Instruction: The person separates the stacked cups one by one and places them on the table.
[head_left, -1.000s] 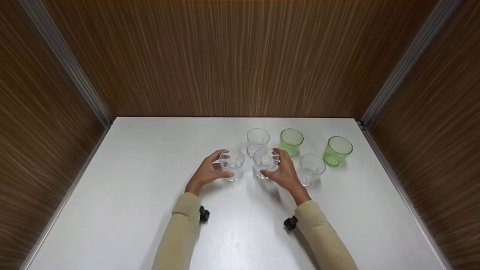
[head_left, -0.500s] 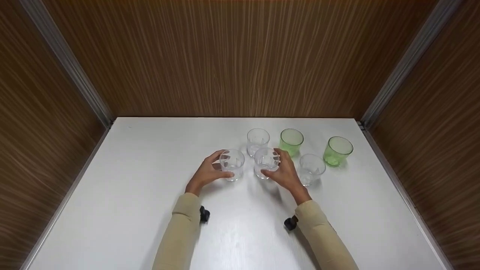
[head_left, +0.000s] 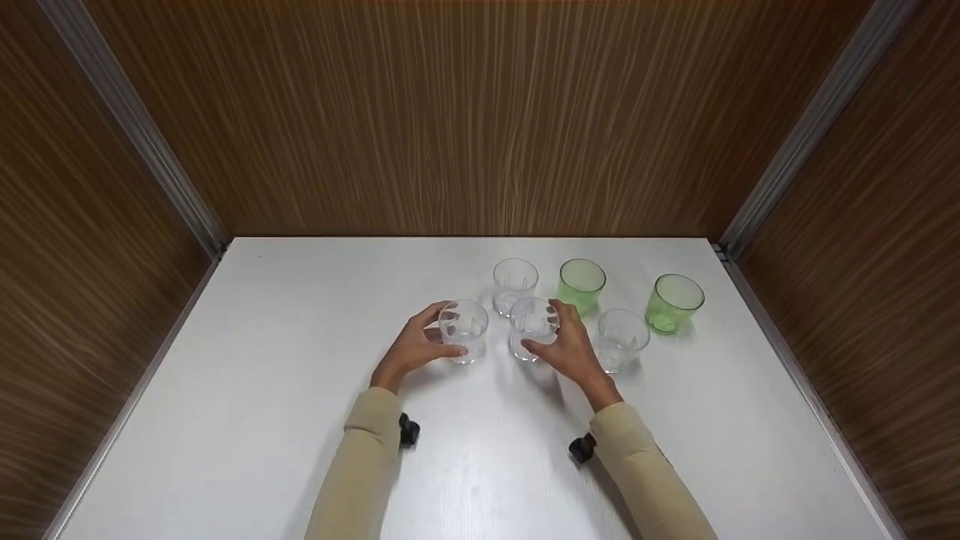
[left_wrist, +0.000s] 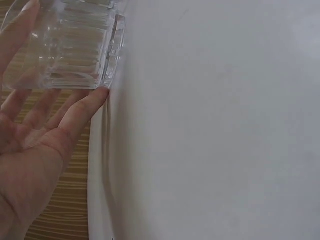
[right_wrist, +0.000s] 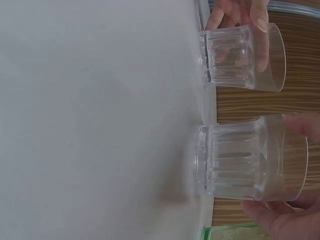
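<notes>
Two clear ribbed glasses stand side by side on the white table [head_left: 262,420]. My left hand [head_left: 439,331] grips the left clear glass [head_left: 463,330], thumb on the near side and fingers round the far side; in the left wrist view the same glass [left_wrist: 70,45] sits between my fingers [left_wrist: 75,110]. My right hand [head_left: 551,334] grips the right clear glass [head_left: 533,327], which the right wrist view shows upright on the table [right_wrist: 100,125] as a ribbed tumbler [right_wrist: 250,162] with my fingertips [right_wrist: 305,125] on its rim end. Both glasses look empty.
Behind the held pair stands a third clear glass [head_left: 515,283], and a further clear one [head_left: 622,339] is just right of my right hand. Two green glasses [head_left: 581,283] [head_left: 675,301] stand at the back right. Wood-panel walls close in three sides.
</notes>
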